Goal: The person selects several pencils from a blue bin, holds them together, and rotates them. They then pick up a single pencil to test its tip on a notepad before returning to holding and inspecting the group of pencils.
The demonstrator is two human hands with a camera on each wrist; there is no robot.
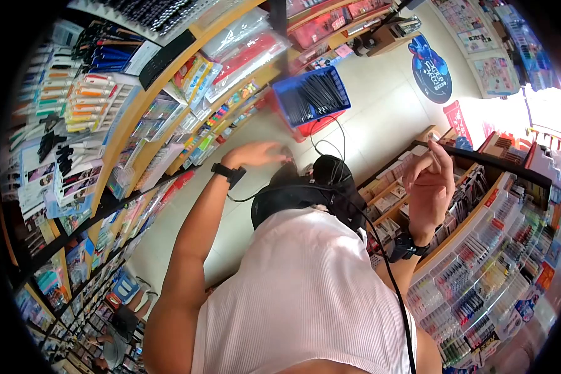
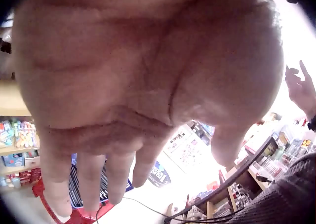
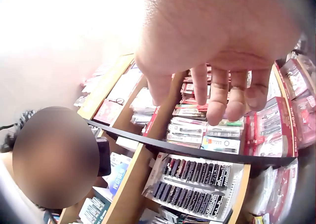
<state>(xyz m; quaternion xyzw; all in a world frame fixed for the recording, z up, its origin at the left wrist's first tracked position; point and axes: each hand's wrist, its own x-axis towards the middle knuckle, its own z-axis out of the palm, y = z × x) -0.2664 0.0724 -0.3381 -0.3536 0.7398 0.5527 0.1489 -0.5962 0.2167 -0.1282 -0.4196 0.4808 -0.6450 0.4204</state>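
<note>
Fingers on left hand: roughly straight, slightly apart, thumb off to the side, nothing held. Right hand: raised well to the right, fingers loosely bent in the wrist view, nothing held there either.

Nearest thing is the blue basket of black pens, sitting above a red item. Relation that matters: basket lies ahead of the left fingers and a bit right, not touching. Can't tell the height gap. Left hand looks nearer; right is well apart from it.

Pens' long axis: diagonal in head view, upper left to lower right. Left wrist view has them close to parallel with the fingers, seen through the gaps.
</note>
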